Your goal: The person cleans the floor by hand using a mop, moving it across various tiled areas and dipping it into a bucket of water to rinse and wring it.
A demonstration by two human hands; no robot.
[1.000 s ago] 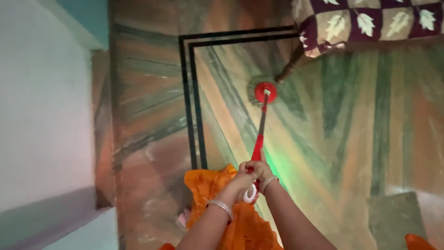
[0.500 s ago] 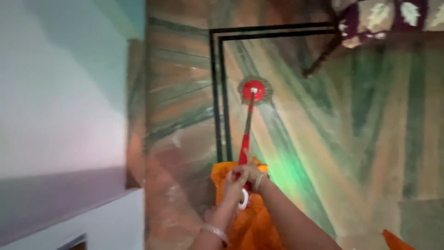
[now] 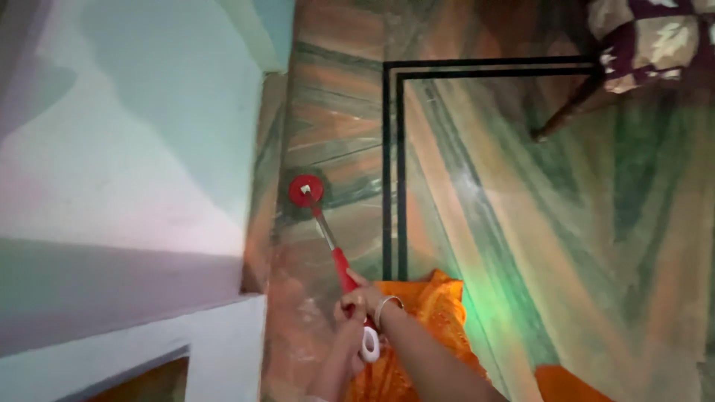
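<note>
I hold a mop with a red and silver handle (image 3: 333, 242) in both hands. Its round red head (image 3: 306, 190) rests on the marble floor close to the base of the wall on the left. My right hand (image 3: 366, 299), with a bangle at the wrist, grips the red part of the handle. Just below it, my left hand (image 3: 347, 325) is closed around the same handle near its white end loop (image 3: 370, 344). Orange cloth (image 3: 428, 313) of my clothing hangs under my arms.
A pale wall (image 3: 134, 171) with a jutting corner runs along the left. The streaked green and brown marble floor (image 3: 521, 223) has a double black inlay line (image 3: 393, 171). At the top right stands a wooden leg (image 3: 566, 115) of furniture under a leaf-patterned cover (image 3: 655, 37).
The mop head has swept left across the black inlay line, from near the furniture leg to beside the wall. My view has turned left with it.
</note>
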